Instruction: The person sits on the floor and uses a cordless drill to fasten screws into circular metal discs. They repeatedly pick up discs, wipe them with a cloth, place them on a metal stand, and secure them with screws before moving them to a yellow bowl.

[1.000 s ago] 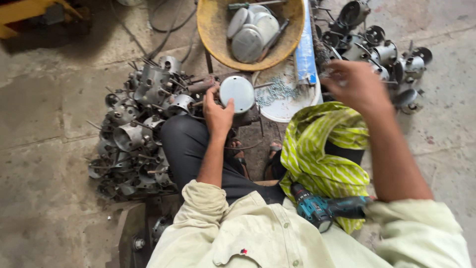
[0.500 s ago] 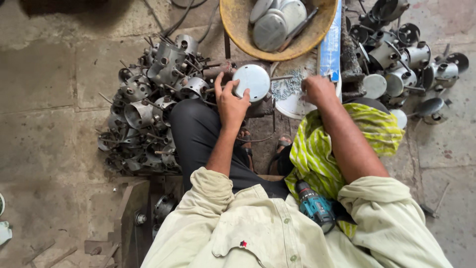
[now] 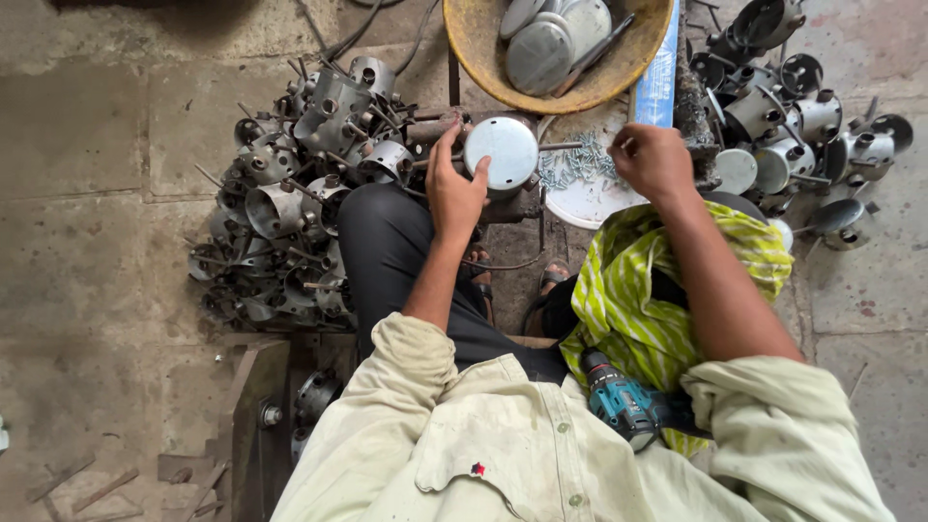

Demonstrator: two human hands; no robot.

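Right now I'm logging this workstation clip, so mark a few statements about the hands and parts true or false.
1. The left hand holds a round metal lid. True.
2. The right hand grips the cordless drill. False: the drill lies in the lap, and the right hand is over the white plate of screws.
3. The yellow basin is empty. False: it holds metal lids.
4. A green striped cloth covers the right leg. True.

Yellow-green striped cloth point(image 3: 667, 290); teal drill point(image 3: 623, 406); yellow basin point(image 3: 483, 48).
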